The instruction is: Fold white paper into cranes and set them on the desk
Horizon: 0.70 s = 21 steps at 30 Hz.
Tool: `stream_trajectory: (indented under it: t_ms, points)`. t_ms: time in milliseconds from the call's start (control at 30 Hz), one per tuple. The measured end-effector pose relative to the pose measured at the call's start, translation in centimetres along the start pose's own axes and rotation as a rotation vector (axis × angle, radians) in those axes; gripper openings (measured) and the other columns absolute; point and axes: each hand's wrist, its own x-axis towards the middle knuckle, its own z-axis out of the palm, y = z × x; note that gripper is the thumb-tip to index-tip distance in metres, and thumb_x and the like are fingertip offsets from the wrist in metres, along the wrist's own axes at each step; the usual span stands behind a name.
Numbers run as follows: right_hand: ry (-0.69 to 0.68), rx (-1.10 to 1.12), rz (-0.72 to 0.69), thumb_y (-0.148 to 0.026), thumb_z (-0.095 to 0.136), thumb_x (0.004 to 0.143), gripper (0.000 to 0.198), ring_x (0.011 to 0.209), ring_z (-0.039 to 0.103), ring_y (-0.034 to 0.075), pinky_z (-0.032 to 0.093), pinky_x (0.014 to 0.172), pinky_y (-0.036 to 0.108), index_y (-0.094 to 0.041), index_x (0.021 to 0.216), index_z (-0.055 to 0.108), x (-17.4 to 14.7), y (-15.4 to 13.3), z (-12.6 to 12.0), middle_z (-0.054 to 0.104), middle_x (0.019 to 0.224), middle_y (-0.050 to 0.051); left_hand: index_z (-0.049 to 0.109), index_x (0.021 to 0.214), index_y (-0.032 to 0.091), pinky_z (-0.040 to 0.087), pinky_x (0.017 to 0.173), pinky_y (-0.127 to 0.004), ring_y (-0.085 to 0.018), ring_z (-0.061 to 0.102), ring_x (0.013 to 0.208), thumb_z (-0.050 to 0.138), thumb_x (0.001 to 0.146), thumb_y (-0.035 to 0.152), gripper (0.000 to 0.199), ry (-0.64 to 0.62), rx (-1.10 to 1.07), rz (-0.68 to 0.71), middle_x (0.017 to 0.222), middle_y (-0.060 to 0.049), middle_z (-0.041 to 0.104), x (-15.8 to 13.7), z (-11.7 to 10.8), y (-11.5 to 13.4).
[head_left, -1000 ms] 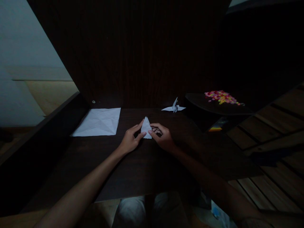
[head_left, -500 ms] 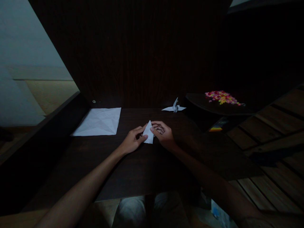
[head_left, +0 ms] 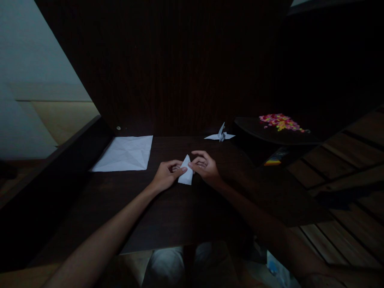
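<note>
Between my hands is a small folded white paper (head_left: 186, 176), narrow at the top and wider toward me. My left hand (head_left: 167, 174) grips its left side, thumb on the front face and fingers behind. On the right edge, my right hand (head_left: 206, 167) pinches the paper with its thumb, while the index finger is raised and bent above. The fingers behind the paper are partly hidden. Past my hands, a folded paper crane (head_left: 221, 136) stands at the back of the dark desk. Creased white paper sheets (head_left: 126, 154) lie flat to the left.
A dark wooden panel (head_left: 168, 72) rises behind the desk (head_left: 156, 224). Along the left runs a low side board (head_left: 60, 160). A rounded shelf (head_left: 252, 127) at the right bears a pile of small pink, red and yellow pieces (head_left: 282, 122). Wooden slats (head_left: 354, 160) lie farther right.
The folded paper has shifted slightly down and to the left, and more of its lower edge shows. My left thumb has moved up on it; my right index finger has lifted off its tip.
</note>
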Motion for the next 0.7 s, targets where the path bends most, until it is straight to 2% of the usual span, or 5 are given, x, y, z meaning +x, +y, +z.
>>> stream_trajectory:
  t_ms: [133, 200, 400, 567, 700]
  points:
    - [-0.054, -0.025, 0.051, -0.038, 0.071, 0.067, 0.025, 0.054, 0.055, 0.011, 0.044, 0.052, 0.024, -0.017, 0.076, 0.062, 0.0, -0.2, -0.1, 0.061, 0.062, 0.0, 0.068, 0.077, 0.013, 0.042, 0.056, -0.023, -0.012, 0.055, 0.058, 0.07, 0.068, 0.036, 0.025, -0.065, 0.007, -0.037, 0.067, -0.001, 0.065, -0.2, -0.1, 0.6]
    - [-0.061, -0.035, 0.066, -0.038, 0.071, 0.067, 0.023, 0.052, 0.054, 0.011, 0.042, 0.05, 0.023, -0.016, 0.068, 0.061, 0.0, 0.0, -0.2, 0.061, 0.061, 0.0, 0.067, 0.075, 0.013, 0.038, 0.052, -0.021, -0.01, 0.051, 0.053, 0.07, 0.068, 0.036, 0.025, -0.109, 0.013, -0.055, 0.061, 0.001, 0.06, -0.2, -0.1, 0.8]
    - [-0.111, -0.048, 0.078, -0.039, 0.068, 0.069, 0.025, 0.047, 0.049, 0.009, 0.039, 0.046, 0.021, -0.016, 0.065, 0.06, -0.2, -0.1, -0.3, 0.057, 0.055, -0.002, 0.064, 0.072, 0.011, 0.033, 0.052, -0.02, -0.008, 0.045, 0.053, 0.068, 0.07, 0.038, 0.027, -0.188, -0.016, -0.116, 0.058, 0.003, 0.053, -0.1, 0.1, 0.8]
    - [-0.135, -0.09, 0.097, -0.041, 0.066, 0.071, 0.028, 0.046, 0.048, 0.009, 0.038, 0.045, 0.021, -0.016, 0.06, 0.059, -0.3, -0.9, -0.2, 0.054, 0.05, -0.003, 0.062, 0.068, 0.012, 0.027, 0.049, -0.019, -0.006, 0.038, 0.049, 0.065, 0.073, 0.037, 0.026, -0.268, -0.013, -0.09, 0.053, 0.006, 0.044, -0.2, -0.1, 0.9]
    - [-0.155, -0.085, 0.076, -0.042, 0.063, 0.074, 0.03, 0.045, 0.048, 0.008, 0.038, 0.046, 0.021, -0.016, 0.059, 0.057, -0.3, -1.2, -0.1, 0.053, 0.048, -0.003, 0.063, 0.068, 0.012, 0.029, 0.049, -0.019, -0.007, 0.04, 0.049, 0.066, 0.073, 0.036, 0.025, -0.268, -0.033, -0.087, 0.053, 0.005, 0.047, -0.2, -0.3, 0.9]
